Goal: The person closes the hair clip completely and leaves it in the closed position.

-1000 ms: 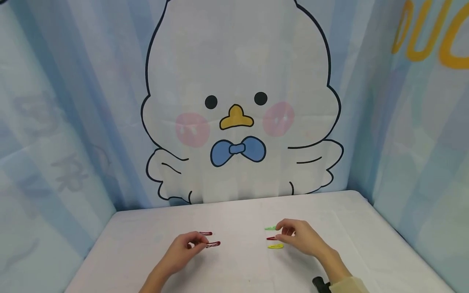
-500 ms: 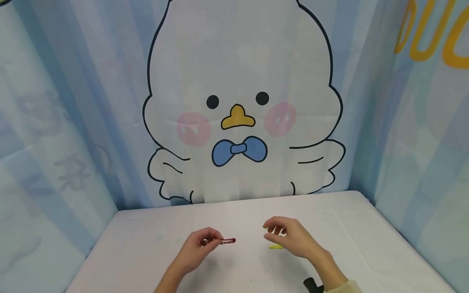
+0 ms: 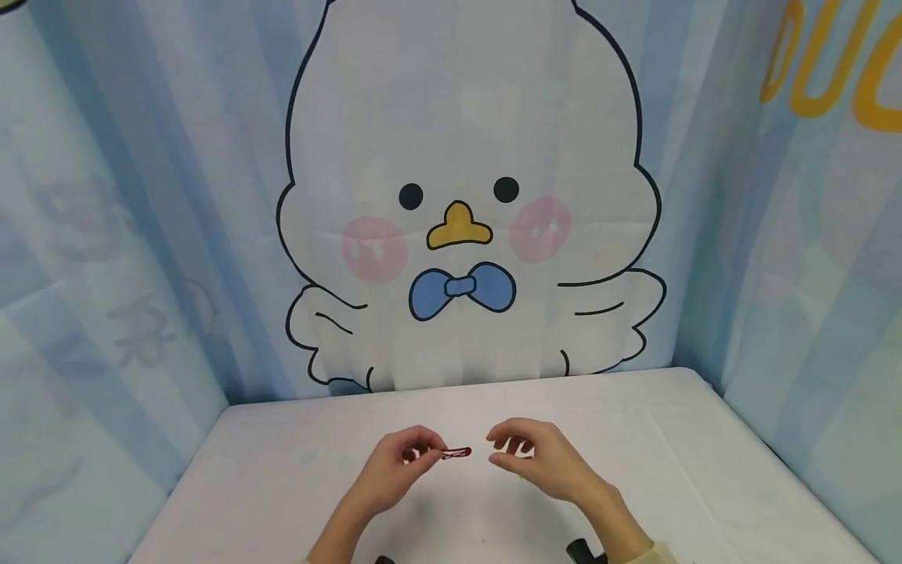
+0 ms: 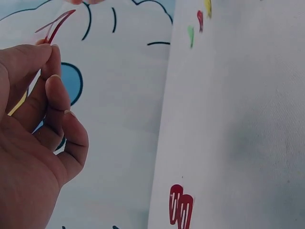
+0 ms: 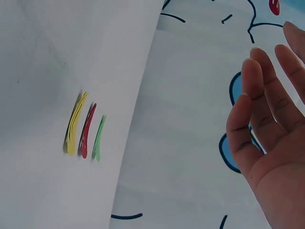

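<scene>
In the head view I see the left hand (image 3: pixel 398 470) above the tabletop (image 3: pixel 627 411), and its grip is clamped on a red snap hair clip (image 3: pixel 461 452): thumb and index finger pinch one end of it, and the other end points toward the right hand (image 3: pixel 546 462). From the left wrist I can observe that this clip has its two leaves spread apart at an angle, while the other fingers of the hand are bent below it.

The grip of the right hand has its thumb and fingers apart, softly curved, with the fingertips just beside the free end of the clip and not touching it.

In my right wrist view, three more clips lie on the tabletop side by side in a row, with small gaps between: the yellow clip (image 5: pixel 75 125), the second red clip (image 5: pixel 88 131) in the middle, and the green clip (image 5: pixel 99 138), which is closest to the far edge. My left wrist view shows also a pair of dark red clips (image 4: pixel 176 204) lying flat, one against the other.

Behind the tabletop hangs a pale blue curtain (image 3: pixel 239 157) with a printed duck (image 3: pixel 458 117).
</scene>
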Motion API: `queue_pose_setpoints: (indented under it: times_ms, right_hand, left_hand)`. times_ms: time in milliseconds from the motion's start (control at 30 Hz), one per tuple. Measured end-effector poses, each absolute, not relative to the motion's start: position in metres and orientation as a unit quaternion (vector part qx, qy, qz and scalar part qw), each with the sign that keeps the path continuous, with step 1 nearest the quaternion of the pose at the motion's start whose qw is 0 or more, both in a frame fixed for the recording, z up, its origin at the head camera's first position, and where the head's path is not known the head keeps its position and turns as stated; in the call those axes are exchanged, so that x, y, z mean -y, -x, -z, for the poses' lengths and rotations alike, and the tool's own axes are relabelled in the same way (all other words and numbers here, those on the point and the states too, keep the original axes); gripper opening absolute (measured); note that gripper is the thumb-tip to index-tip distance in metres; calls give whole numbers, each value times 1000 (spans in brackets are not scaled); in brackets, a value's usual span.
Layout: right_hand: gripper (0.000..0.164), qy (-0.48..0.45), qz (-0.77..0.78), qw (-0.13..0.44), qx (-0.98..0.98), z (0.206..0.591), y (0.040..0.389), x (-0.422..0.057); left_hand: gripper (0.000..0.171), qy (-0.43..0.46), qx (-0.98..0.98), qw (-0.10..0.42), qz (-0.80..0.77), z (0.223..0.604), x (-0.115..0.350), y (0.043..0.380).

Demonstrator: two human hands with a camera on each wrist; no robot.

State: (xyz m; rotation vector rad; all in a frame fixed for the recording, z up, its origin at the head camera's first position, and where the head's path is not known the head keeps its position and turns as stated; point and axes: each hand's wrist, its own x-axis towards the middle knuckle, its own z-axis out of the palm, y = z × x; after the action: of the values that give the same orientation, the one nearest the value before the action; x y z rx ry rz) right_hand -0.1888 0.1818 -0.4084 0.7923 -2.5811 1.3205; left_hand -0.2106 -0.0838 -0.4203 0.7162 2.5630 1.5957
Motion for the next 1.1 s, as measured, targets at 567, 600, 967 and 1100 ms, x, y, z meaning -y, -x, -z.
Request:
queue_pose_setpoints:
  times_ms: [567, 600, 967, 1100]
  right_hand:
    - [8, -269, -481, 115, 827, 421, 187, -157]
    - [8, -271, -482, 121, 824, 422, 187, -157]
    - [13, -294, -497, 192, 793, 423, 184, -153]
    - [18, -297, -494, 208, 791, 424, 184, -150]
  left_hand:
    - [8, -242, -809, 37, -535, 423, 69, 209]
    - [9, -241, -808, 38, -536, 424, 69, 208]
    - [9, -227, -809, 7, -543, 426, 63, 204]
    - [3, -208, -816, -10, -539, 426, 60, 204]
